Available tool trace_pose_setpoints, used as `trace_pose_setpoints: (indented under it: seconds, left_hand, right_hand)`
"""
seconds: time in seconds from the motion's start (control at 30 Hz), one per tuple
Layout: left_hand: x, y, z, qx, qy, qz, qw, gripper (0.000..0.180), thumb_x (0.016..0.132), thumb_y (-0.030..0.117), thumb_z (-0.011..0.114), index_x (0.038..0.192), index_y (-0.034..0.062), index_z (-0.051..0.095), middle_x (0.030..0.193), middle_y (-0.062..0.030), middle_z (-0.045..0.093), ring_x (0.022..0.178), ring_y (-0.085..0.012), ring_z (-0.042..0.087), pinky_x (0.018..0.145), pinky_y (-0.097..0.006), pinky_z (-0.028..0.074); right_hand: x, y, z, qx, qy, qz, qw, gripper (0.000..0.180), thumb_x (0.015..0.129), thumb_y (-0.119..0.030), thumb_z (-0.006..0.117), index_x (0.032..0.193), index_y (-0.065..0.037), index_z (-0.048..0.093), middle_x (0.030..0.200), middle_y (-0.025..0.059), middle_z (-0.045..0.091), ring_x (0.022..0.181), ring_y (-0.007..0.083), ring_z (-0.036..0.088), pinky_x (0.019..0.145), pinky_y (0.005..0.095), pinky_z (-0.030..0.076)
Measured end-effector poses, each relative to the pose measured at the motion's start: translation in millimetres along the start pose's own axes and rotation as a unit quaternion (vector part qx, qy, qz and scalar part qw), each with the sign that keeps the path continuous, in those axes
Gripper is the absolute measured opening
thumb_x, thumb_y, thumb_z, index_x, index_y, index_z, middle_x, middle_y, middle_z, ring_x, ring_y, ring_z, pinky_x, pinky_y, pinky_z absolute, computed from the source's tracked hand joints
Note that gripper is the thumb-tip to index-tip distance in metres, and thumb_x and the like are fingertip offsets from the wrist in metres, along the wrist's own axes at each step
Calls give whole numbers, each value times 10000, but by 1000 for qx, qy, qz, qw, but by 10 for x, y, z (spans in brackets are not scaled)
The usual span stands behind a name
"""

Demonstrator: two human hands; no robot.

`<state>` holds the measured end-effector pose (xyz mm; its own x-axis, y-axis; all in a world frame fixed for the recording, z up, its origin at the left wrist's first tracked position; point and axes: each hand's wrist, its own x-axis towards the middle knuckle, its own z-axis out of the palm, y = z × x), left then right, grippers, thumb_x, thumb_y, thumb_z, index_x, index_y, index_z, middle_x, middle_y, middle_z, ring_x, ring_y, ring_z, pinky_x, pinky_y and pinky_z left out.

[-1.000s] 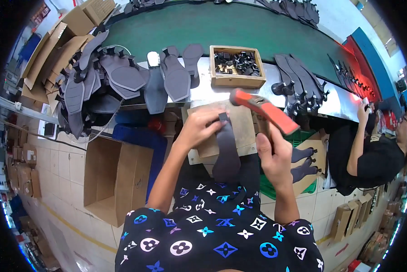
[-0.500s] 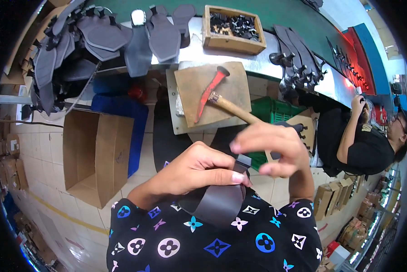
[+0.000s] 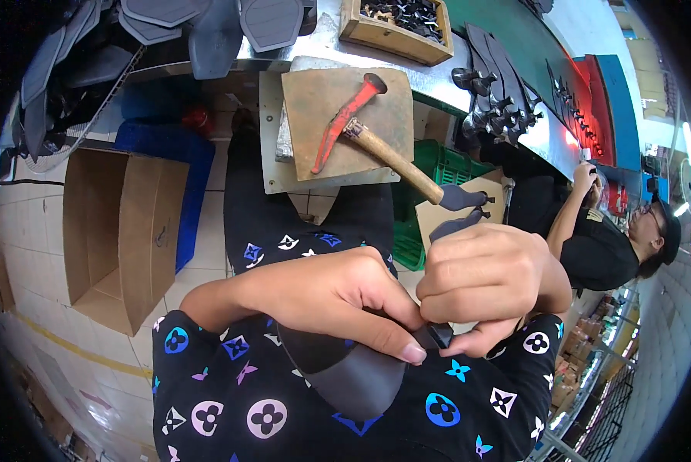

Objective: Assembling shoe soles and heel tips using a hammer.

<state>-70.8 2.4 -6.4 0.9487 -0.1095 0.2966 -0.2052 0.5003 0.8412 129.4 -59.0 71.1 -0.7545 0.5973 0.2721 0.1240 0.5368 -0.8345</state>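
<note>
My left hand is closed round a dark grey shoe sole, held low against my patterned shirt with its wide end curving downward. At the narrow end of the sole sits a small black heel block. My right hand has its fingers curled over that block and its thumb beneath it. The exact grip is partly hidden by the knuckles. Beyond my hands, a red-headed hammer with a wooden handle lies on a brown square board, its handle end reaching past the board's edge.
Flat soles lie on the bench at the far left. A wooden box holds many small black parts. Heeled soles stand to its right. A cardboard box is at left, a green crate at right. A co-worker sits far right.
My right hand has come down onto the heel block, its fingers closing there. Both hands and the sole have moved lower in view. The view has shifted, so the bench appears higher.
</note>
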Motion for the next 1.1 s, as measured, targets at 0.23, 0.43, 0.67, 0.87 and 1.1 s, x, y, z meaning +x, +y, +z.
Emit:
trace_pose_setpoints:
  seconds: [0.23,0.43,0.67,0.87,1.1]
  left_hand:
    - [-23,85,-29,88,-50,-11,995,199,917,195,714,1013,24,751,831,-126,713,717,-252,689,609,-332,499]
    - [-86,130,-32,117,-28,-5,993,199,926,206,707,973,16,741,797,-121,690,667,-257,662,571,-334,485]
    - [-137,107,-8,141,1,11,990,213,929,204,705,933,-8,726,757,-123,664,644,-276,646,557,-340,475]
    - [-139,158,-21,164,180,-32,969,217,928,191,703,848,-10,686,677,-114,607,593,-190,600,547,-308,425]
    - [-95,82,61,181,249,-41,951,257,963,208,665,858,-26,647,701,-103,608,637,-199,608,603,-312,459]
  right_hand:
    - [7,-56,62,-24,25,-25,999,228,868,-118,712,866,99,644,698,100,489,541,232,483,453,324,385]
    - [-7,-4,108,-33,51,-16,998,243,867,-130,720,870,101,643,715,108,526,553,234,510,463,313,406]
    - [31,73,31,-8,25,-12,1000,251,862,-160,731,894,77,654,753,112,561,588,237,539,491,333,425]
    - [-224,448,-15,-9,118,45,992,571,919,-455,675,1074,95,668,983,207,687,829,332,673,724,414,531]
    - [-166,502,696,198,370,61,906,497,963,-423,632,1084,58,671,1064,296,682,1039,440,670,949,543,491]
